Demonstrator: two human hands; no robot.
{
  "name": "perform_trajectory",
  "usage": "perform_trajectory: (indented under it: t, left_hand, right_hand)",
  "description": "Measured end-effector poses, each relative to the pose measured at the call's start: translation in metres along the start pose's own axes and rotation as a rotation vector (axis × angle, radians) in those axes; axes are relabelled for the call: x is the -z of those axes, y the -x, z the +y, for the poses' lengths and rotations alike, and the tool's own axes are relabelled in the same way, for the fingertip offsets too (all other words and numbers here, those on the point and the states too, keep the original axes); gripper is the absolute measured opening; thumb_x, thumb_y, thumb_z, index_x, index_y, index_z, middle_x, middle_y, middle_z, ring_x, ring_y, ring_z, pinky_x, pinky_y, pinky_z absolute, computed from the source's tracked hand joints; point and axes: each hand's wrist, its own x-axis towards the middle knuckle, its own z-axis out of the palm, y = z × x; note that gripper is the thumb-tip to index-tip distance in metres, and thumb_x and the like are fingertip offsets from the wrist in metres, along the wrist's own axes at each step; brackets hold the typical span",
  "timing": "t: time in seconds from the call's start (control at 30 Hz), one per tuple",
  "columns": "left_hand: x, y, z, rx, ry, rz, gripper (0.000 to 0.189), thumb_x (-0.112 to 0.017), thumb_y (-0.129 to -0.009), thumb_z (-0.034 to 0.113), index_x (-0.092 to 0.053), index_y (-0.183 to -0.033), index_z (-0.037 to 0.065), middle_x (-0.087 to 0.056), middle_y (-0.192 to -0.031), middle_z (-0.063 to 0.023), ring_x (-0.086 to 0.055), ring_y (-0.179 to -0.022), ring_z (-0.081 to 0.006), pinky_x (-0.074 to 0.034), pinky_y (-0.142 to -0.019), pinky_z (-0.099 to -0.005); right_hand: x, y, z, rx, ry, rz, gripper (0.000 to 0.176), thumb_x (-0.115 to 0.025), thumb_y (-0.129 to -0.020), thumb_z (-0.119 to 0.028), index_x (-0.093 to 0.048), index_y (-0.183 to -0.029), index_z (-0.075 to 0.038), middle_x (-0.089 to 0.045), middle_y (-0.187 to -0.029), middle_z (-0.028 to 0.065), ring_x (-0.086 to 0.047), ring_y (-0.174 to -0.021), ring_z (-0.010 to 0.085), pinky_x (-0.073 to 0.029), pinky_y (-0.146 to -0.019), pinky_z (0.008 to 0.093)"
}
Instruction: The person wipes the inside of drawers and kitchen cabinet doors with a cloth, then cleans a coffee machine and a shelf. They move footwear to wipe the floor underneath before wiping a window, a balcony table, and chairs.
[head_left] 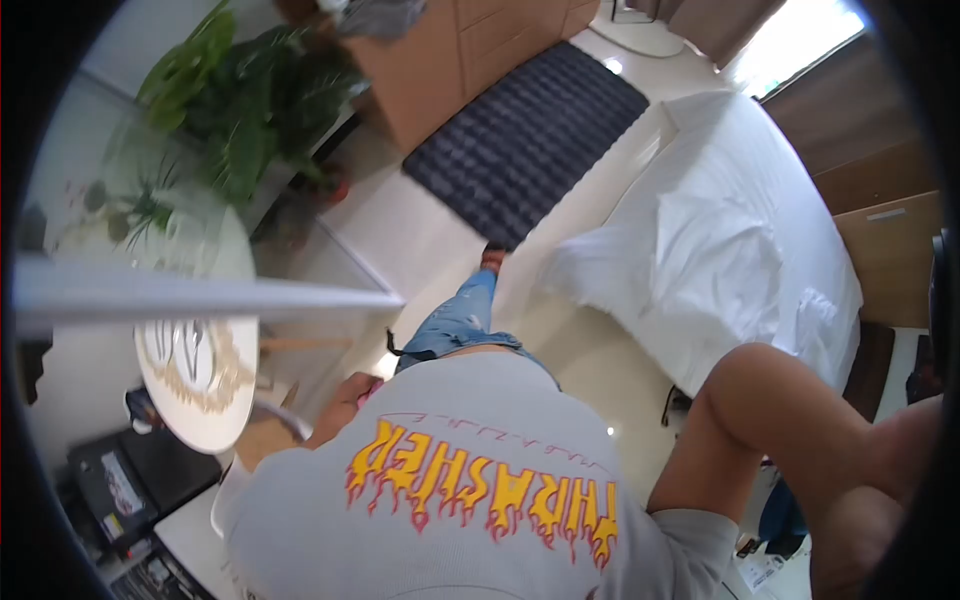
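Observation:
My left hand (345, 397) is low beside my hip, at the hem of my grey shirt (450, 395). Its fingers are curled round a small pink thing (369, 392), mostly hidden, whose kind I cannot make out. My right arm (790, 400) is raised and bent sharply at the elbow. The right hand (880, 530) is close to the camera at the right edge, blurred and partly cut off, so its fingers do not show. Below the shirt are my blue jeans (465, 315) and a bare foot (493, 259).
An oval mirror or glass tabletop (245, 390) is at left, behind a pale bar (200, 298). Nearby are a leafy plant (240, 120) and black cases (130, 485). Ahead lies a dark mat (530, 140) beside wooden drawers (430, 75). A white-sheeted bed (720, 220) stands right.

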Motion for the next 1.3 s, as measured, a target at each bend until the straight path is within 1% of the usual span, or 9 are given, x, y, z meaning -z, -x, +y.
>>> perform_trajectory:
  t: [0.3,0.33,0.37,0.53,0.93,1.1,1.23,1.27,1.3]
  left_hand:
    - [0.034,-0.167,0.418,-0.036,0.291,-0.445,0.022,-0.057,-0.082,0.023,-0.065,-0.089,0.003,-0.065,-0.080,-0.0083,-0.059,-0.069,-0.0156,-0.048,-0.065,-0.0301]
    - [0.042,-0.218,0.471,-0.332,-0.497,-0.028,0.021,-0.055,-0.084,0.022,-0.063,-0.088,0.003,-0.064,-0.082,-0.0080,-0.058,-0.072,-0.0148,-0.047,-0.068,-0.0296]
    - [0.045,-0.252,0.519,-0.422,-0.598,0.024,0.024,-0.060,-0.082,0.021,-0.064,-0.087,-0.001,-0.064,-0.080,-0.0072,-0.058,-0.071,-0.0151,-0.048,-0.066,-0.0297]
    - [-0.002,-0.329,0.732,-0.365,-0.090,-0.247,0.015,-0.061,-0.082,0.014,-0.064,-0.088,0.001,-0.065,-0.083,-0.0059,-0.060,-0.074,-0.0139,-0.049,-0.069,-0.0284]
    - [-0.152,-0.410,0.851,-0.186,-0.188,-0.196,0.018,-0.053,-0.087,0.012,-0.062,-0.092,-0.002,-0.064,-0.084,-0.0117,-0.062,-0.070,-0.0199,-0.052,-0.066,-0.0323]
    - [-0.179,-0.484,0.975,-0.200,-0.371,-0.226,0.018,-0.052,-0.087,0.012,-0.062,-0.092,-0.003,-0.064,-0.083,-0.0118,-0.062,-0.070,-0.0199,-0.052,-0.066,-0.0324]
    - [-0.202,-0.545,1.120,-0.233,-0.513,-0.281,0.019,-0.051,-0.087,0.012,-0.061,-0.092,-0.003,-0.064,-0.083,-0.0118,-0.062,-0.071,-0.0198,-0.052,-0.066,-0.0325]
    - [-0.212,-0.559,1.167,-0.235,-0.522,-0.312,0.019,-0.051,-0.088,0.012,-0.061,-0.092,-0.003,-0.064,-0.083,-0.0119,-0.062,-0.071,-0.0198,-0.052,-0.066,-0.0325]
    - [-0.224,-0.569,1.218,-0.212,-0.494,-0.364,0.019,-0.051,-0.088,0.012,-0.061,-0.092,-0.003,-0.064,-0.083,-0.0119,-0.062,-0.071,-0.0198,-0.052,-0.066,-0.0325]
  right_hand:
    - [0.096,0.043,0.203,-0.106,0.158,-0.020,0.062,-0.051,-0.081,-0.034,-0.038,-0.125,0.007,-0.044,-0.123,0.0259,-0.043,-0.115,0.0403,-0.028,-0.101,0.0522]
    - [0.108,0.050,0.224,-0.111,0.168,-0.026,0.062,-0.051,-0.081,-0.034,-0.038,-0.125,0.007,-0.044,-0.123,0.0259,-0.043,-0.115,0.0402,-0.028,-0.101,0.0521]
    - [0.121,0.058,0.242,-0.112,0.182,-0.032,0.062,-0.051,-0.081,-0.034,-0.038,-0.125,0.007,-0.044,-0.123,0.0259,-0.043,-0.115,0.0402,-0.028,-0.101,0.0521]
    - [0.194,0.099,0.341,-0.202,0.241,-0.103,0.062,-0.051,-0.081,-0.034,-0.038,-0.125,0.007,-0.043,-0.124,0.0258,-0.043,-0.115,0.0398,-0.028,-0.101,0.0519]
    - [0.405,0.212,0.587,-0.367,0.266,-0.220,0.063,-0.051,-0.081,-0.035,-0.038,-0.125,0.008,-0.043,-0.125,0.0256,-0.043,-0.116,0.0391,-0.027,-0.102,0.0515]
    - [0.499,0.290,0.684,-0.485,0.304,-0.247,0.063,-0.051,-0.081,-0.036,-0.038,-0.125,0.008,-0.043,-0.125,0.0255,-0.043,-0.116,0.0388,-0.027,-0.102,0.0514]
    - [0.589,0.391,0.754,-1.082,0.457,-0.200,0.063,-0.051,-0.081,-0.036,-0.038,-0.125,0.008,-0.042,-0.125,0.0255,-0.042,-0.116,0.0386,-0.027,-0.102,0.0512]
    - [0.582,0.437,0.805,-0.804,0.329,0.130,0.067,-0.053,-0.080,-0.042,-0.040,-0.122,0.010,-0.044,-0.124,0.0233,-0.044,-0.117,0.0329,-0.031,-0.101,0.0456]
    - [0.566,0.480,0.820,-1.048,0.471,0.828,0.030,-0.064,-0.078,-0.009,-0.053,-0.106,-0.003,-0.056,-0.100,0.0045,-0.054,-0.087,0.0132,-0.044,-0.077,0.0240]
